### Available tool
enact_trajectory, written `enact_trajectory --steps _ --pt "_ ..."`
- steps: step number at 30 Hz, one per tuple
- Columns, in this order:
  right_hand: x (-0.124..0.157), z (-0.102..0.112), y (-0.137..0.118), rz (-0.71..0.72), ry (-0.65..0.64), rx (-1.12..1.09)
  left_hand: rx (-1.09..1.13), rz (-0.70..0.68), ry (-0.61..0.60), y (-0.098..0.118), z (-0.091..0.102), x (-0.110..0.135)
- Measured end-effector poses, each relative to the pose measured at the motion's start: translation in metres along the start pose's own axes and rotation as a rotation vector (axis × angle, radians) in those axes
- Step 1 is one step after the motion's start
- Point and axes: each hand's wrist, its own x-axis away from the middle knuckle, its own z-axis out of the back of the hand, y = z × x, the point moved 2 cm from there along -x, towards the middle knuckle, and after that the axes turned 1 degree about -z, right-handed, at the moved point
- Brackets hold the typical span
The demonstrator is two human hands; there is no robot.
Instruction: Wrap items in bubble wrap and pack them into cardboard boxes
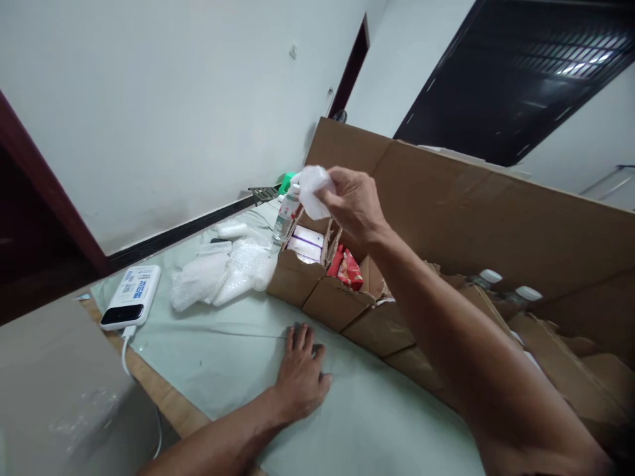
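Note:
My right hand (354, 198) is raised over the left end of a divided cardboard box (342, 304), its thumb and fingers pinching a whitish, translucent wrapped bundle (316, 192). What the wrapping covers, if anything, I cannot make out. Just below, one compartment holds white boxes with purple edges (306, 243), and the neighbouring one has red packets (346, 268). A clear water bottle (286, 215) stands upright beside the box's left end. My left hand (302, 373) lies on the pale green cloth (238, 357) in front of the box, fingers apart and holding nothing.
Crumpled bubble wrap (231, 264) is heaped left of the box. A white power bank (131, 297) with a cable (125, 350) plugged in sits near the table's left edge. White-capped bottles (508, 287) stand among the right-hand dividers. A tall cardboard flap (471, 205) rises behind.

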Motion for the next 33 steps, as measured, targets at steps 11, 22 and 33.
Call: enact_trajectory --steps 11,22,33 --pt "0.018 -0.065 -0.080 0.366 -0.306 -0.053 0.017 0.008 0.041 0.000 0.001 0.000" --pt "0.145 -0.143 -0.092 0.211 -0.732 -0.062 0.011 0.015 0.136 -0.002 -0.027 -0.001" --pt "0.141 -0.149 -0.092 0.135 -0.662 -0.236 -0.044 0.001 0.197 -0.010 -0.036 -0.001"
